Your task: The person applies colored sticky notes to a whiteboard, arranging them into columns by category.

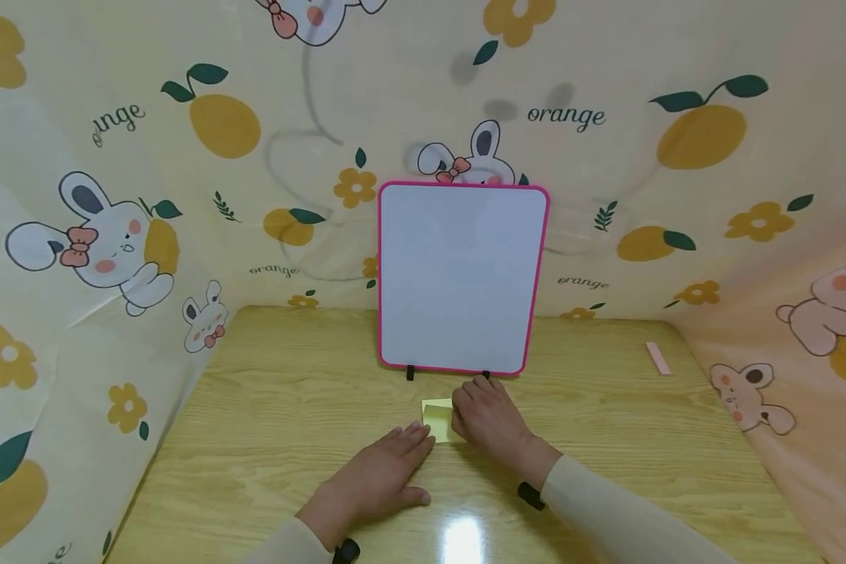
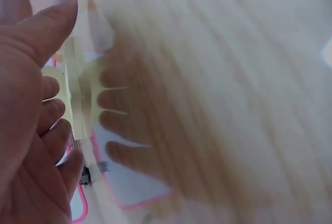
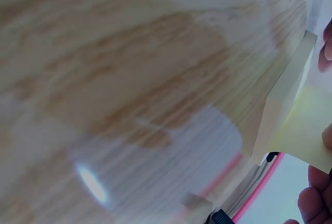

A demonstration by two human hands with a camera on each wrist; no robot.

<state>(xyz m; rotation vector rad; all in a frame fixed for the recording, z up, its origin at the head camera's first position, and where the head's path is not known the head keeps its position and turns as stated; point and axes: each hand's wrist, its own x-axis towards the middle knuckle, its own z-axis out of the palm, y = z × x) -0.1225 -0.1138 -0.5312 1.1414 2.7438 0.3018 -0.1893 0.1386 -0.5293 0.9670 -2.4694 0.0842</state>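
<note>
A pale yellow pad of sticky notes (image 3: 280, 97) lies on the table just in front of the whiteboard (image 1: 461, 274). My right hand (image 1: 492, 423) pinches the top sheet (image 3: 306, 130) between thumb and fingers, and that sheet is raised from the pad at an angle. With its fingers stretched out, my left hand (image 1: 381, 474) rests at the pad's left edge, thumb spread away. In the left wrist view, the left fingertips (image 2: 75, 162) are right at the side of the pad.
The pink-framed whiteboard stands upright on small black feet (image 1: 410, 373) behind the hands. A small pink strip (image 1: 658, 359) lies at the table's far right. Patterned cloth (image 1: 423, 86) hangs behind and along both sides of the wood-grain table (image 1: 289, 376).
</note>
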